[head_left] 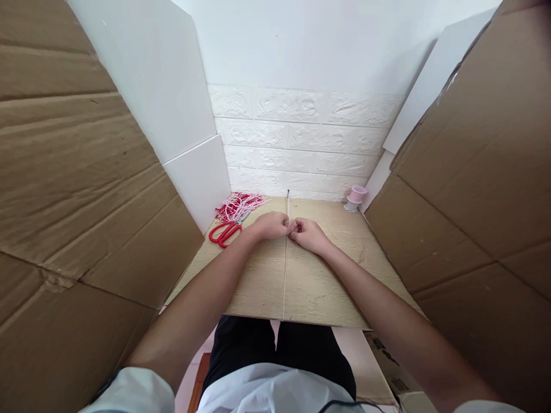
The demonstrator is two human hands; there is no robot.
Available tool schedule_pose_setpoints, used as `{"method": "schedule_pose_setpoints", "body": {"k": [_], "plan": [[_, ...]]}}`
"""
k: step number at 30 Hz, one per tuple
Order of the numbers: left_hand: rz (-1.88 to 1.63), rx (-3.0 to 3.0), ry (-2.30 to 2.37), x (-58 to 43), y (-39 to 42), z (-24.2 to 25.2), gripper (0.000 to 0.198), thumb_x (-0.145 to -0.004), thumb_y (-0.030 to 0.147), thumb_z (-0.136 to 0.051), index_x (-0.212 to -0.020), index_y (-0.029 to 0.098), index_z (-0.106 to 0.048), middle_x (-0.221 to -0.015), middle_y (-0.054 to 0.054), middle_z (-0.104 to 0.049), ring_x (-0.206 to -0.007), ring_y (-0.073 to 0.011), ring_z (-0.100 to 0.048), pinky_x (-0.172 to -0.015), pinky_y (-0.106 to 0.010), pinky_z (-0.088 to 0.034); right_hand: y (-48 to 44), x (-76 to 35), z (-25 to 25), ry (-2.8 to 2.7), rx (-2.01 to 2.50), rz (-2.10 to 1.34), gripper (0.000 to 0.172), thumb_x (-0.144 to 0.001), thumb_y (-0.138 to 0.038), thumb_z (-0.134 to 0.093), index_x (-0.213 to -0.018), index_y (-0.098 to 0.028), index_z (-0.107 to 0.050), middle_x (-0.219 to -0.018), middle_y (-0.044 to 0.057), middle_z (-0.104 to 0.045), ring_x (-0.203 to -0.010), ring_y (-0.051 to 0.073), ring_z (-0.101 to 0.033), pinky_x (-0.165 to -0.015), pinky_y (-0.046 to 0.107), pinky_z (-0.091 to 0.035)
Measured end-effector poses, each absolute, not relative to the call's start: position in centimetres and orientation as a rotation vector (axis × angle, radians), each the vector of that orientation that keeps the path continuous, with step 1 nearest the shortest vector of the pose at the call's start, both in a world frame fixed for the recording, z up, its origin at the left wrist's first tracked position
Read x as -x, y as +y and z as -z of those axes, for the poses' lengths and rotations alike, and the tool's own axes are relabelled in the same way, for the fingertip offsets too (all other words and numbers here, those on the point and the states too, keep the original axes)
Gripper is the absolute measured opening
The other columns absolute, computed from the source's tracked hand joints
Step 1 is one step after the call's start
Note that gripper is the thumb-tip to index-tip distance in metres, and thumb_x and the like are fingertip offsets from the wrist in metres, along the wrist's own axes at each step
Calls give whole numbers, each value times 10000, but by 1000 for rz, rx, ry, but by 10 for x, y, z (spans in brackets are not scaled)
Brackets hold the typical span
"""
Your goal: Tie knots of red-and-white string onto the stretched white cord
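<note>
A thin pale cord [284, 275] runs down the middle of the wooden table, from a small dark nail or hook [288, 192] at the back to the front edge. Partway along it, my left hand [273, 225] is closed with its fingertips pinching the cord. Just to the right, my right hand [309, 235] is closed too, thumb and forefinger pressed together at the cord. Both sets of fingertips nearly touch. The fine strands between them are too small to make out. Above my hands, the cord looks thicker and whitish-pink.
Red-handled scissors [225, 234] lie left of my hands, beside a pile of red and pale pink cords [238, 206]. Two stacked spools [356, 196], one pink and one whitish, stand at the back right. Cardboard walls [465, 189] flank the table [327, 287]; a white brick-pattern wall [288, 137] closes the back.
</note>
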State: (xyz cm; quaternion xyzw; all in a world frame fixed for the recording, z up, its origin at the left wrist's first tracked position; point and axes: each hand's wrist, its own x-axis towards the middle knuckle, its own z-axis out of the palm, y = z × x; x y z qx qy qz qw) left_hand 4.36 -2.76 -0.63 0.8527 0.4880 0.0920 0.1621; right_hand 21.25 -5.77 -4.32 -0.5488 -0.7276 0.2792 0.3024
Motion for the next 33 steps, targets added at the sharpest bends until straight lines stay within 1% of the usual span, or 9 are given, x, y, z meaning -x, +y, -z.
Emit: {"method": "schedule_pose_setpoints", "body": {"k": [8, 18, 26, 33], "plan": [[-245, -2372, 1319, -40, -26, 4, 186, -690, 334, -575, -764, 186, -660, -718, -29, -670, -657, -174, -568, -560, -270, -335, -57, -212, 42, -1944, 1448, -716, 86, -717, -240, -610, -781, -184, -604, -697, -29, -615, -634, 114, -535, -567, 216, -327], [-255, -2277, 1265, -29, -23, 1, 215, -643, 314, -605, -786, 174, -686, -672, -1, -618, -618, -149, -534, -532, -257, -336, -59, -213, 38, -1949, 1464, -756, 116, -737, -246, -635, -836, -186, -625, -682, -22, -615, -604, 113, -527, -535, 215, -318], [-256, -2238, 1314, -23, -16, 3, 211, -660, 313, -606, -802, 179, -687, -678, -11, -657, -604, -145, -564, -526, -242, -361, -57, -216, 39, -1928, 1469, -791, 190, -750, -263, -644, -923, -191, -611, -677, -23, -614, -596, 115, -535, -533, 211, -327], [-198, -2148, 1515, -21, -18, 0, 212, -726, 349, -563, -810, 184, -667, -566, -13, -643, -465, -141, -544, -480, -249, -368, -55, -221, 39, -1919, 1508, -812, 185, -750, -264, -621, -918, -192, -595, -701, -15, -626, -599, 113, -532, -527, 210, -319]]}}
